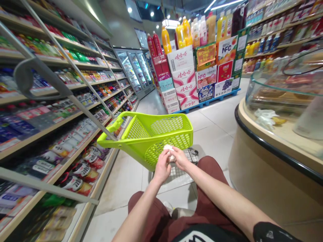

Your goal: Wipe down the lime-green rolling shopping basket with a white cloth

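Note:
Between my two hands is a small crumpled white item [169, 148], perhaps a tissue or cloth; its exact kind is hard to make out. My left hand [163, 165] has its fingers closed on the item's left side. From the right, my right hand [179, 158] pinches the same item, and the fingertips of both hands nearly meet. Just beyond them stands a lime-green shopping cart [168, 136] with perforated walls, its handle toward the left. Below the basket, a grey wire lower rack [178, 173] shows near my knees.
Drink shelves [75, 141] line the left side, crossed by grey metal bars. Stacked juice cartons [185, 79] with bottles on top stand ahead on a blue pallet. A curved counter [264, 168] with a glass case is close on the right. Fridges [137, 69] stand behind.

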`<action>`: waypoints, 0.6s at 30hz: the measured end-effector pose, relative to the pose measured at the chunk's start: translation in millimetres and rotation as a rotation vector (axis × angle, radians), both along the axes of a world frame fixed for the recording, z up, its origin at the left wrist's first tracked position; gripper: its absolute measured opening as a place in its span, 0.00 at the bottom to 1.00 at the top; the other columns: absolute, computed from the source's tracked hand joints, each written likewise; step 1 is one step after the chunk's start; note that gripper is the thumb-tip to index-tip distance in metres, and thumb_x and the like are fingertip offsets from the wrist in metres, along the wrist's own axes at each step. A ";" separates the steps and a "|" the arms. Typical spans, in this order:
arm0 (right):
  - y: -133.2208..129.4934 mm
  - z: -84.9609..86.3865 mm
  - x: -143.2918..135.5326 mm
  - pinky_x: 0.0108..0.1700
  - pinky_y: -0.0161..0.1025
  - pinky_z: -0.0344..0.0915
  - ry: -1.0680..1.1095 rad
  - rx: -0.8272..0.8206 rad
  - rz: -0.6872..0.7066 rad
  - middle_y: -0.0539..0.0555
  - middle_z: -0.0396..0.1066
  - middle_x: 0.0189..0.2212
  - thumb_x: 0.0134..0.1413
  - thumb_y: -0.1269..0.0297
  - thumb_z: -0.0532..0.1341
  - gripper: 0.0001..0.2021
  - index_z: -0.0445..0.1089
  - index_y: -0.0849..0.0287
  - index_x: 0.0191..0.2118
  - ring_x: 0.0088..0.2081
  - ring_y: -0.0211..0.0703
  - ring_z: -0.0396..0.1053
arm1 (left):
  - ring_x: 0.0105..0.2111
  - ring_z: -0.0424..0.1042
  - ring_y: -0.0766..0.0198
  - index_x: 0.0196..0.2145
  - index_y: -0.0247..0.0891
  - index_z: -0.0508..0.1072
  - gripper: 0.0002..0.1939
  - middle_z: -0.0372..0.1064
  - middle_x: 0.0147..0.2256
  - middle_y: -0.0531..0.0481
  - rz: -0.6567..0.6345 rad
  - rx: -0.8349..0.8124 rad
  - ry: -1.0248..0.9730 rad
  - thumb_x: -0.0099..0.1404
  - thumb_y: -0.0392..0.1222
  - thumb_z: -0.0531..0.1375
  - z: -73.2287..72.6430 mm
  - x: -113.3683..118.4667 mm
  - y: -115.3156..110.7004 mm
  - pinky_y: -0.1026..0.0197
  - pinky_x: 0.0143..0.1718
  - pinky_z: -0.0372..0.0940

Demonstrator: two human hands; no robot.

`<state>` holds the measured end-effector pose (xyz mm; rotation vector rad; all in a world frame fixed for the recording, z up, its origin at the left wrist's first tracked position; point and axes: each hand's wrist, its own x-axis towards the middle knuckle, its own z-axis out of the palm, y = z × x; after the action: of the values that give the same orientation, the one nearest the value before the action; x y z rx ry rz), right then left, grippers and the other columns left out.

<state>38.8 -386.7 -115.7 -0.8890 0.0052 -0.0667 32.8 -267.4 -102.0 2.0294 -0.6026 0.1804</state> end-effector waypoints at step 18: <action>-7.8 -39.8 -8.4 0.58 0.52 0.48 -0.707 -1.424 -0.306 0.63 0.49 0.58 0.45 0.69 0.58 0.33 0.50 0.66 0.58 0.61 0.50 0.40 | 0.23 0.66 0.65 0.25 0.36 0.69 0.11 0.64 0.19 0.52 0.052 -0.462 0.932 0.50 0.46 0.54 6.8 21.3 -18.9 0.61 0.28 0.62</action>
<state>30.4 -394.5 -155.5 -2.2343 -0.6370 -0.7357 54.1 -286.3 -95.2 1.4521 0.0861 -0.5320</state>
